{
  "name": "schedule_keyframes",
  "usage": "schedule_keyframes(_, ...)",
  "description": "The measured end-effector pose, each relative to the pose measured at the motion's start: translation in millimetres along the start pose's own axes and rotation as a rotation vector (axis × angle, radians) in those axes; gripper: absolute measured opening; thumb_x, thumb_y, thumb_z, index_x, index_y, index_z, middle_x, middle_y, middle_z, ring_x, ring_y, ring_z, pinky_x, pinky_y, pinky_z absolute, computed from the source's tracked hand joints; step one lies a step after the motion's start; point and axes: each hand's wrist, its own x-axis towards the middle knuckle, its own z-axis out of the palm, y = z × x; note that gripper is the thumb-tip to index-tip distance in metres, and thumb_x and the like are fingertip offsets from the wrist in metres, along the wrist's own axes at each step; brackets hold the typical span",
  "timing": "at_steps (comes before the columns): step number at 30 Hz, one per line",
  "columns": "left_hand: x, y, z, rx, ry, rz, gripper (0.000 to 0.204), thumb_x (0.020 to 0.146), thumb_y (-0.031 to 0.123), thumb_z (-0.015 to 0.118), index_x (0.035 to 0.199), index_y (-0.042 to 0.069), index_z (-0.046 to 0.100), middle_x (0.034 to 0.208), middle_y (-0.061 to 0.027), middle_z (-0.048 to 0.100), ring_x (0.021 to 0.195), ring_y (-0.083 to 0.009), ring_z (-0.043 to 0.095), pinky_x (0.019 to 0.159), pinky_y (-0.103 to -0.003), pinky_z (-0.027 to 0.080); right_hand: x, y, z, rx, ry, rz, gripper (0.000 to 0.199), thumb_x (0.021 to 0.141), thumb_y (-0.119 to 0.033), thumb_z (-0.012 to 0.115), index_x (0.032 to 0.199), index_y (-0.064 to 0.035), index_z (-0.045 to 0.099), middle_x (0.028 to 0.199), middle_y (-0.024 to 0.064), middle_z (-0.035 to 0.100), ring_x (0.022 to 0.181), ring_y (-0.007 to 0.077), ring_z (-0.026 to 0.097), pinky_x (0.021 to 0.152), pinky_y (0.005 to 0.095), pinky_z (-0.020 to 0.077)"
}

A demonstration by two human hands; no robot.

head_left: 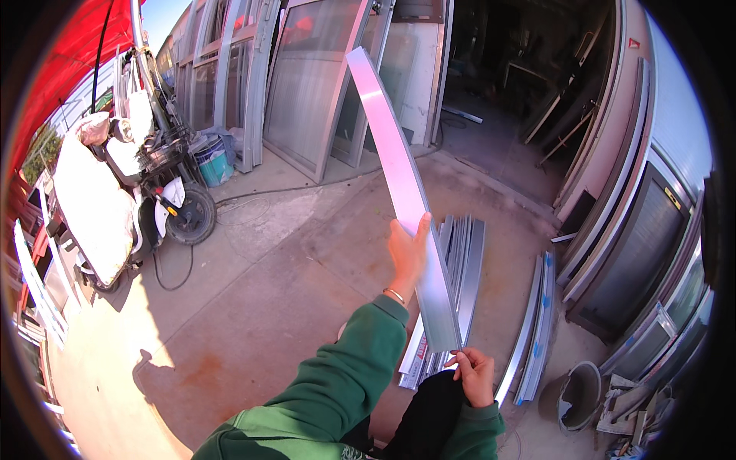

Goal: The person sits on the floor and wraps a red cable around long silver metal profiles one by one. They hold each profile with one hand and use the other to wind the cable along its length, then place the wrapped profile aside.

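A long, flat aluminium profile (399,165) with a pinkish, shiny face slants up and away in front of me. My left hand (408,249) is closed around its middle, thumb on the right edge; a bracelet shows at the wrist. At the profile's lower end my right hand (474,374) is closed in a pinch, thumb and forefinger at the bottom right corner. Whether a thin film lies between those fingertips is too small to tell. Beneath the raised piece lies a stack of similar profiles (466,264) on the ground, partly hidden by it and my knee.
More long profiles (537,330) lie to the right, near a grey bucket (580,395). Framed panels (314,84) lean at the back beside a dark doorway (510,100). A two-wheeled vehicle (192,215) stands at left, with a cable (307,187) across the concrete.
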Motion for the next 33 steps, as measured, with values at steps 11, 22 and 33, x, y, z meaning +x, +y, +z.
schedule_keyframes(11,-7.4,4.2,8.5,-0.045,-0.016,-0.073,0.062,0.086,0.056,0.071,0.095,-0.003,0.054,0.088,-0.0203,0.066,0.083,-0.0316,0.065,0.077,-0.043,0.05,-3.1,1.3,-2.4,0.0,0.04,-0.009,0.019,0.099,-0.006,0.055,0.102,0.0083,0.068,0.078,0.0097,0.071,0.052,0.005,0.049,0.049,0.0199,0.0383)
schedule_keyframes(22,-11.3,0.0,13.9,-0.015,0.003,-0.018,0.066,0.087,0.059,0.068,0.095,-0.003,0.049,0.085,-0.0239,0.066,0.082,-0.0406,0.067,0.074,-0.047,0.05,-7.0,-0.9,-7.2,-0.024,0.054,0.053,0.021,0.099,-0.008,0.056,0.1,0.0092,0.068,0.076,0.0088,0.07,0.053,0.0057,0.049,0.05,0.0203,0.0387)
schedule_keyframes(33,-15.7,7.5,14.6,0.005,-0.011,-0.025,0.065,0.088,0.059,0.067,0.096,-0.004,0.049,0.087,-0.0242,0.066,0.083,-0.0413,0.066,0.074,-0.047,0.049,-0.4,-1.2,-3.9,-0.044,0.092,0.014,0.02,0.099,-0.007,0.055,0.095,0.0073,0.068,0.075,0.0079,0.07,0.051,0.0051,0.048,0.048,0.0207,0.0372)
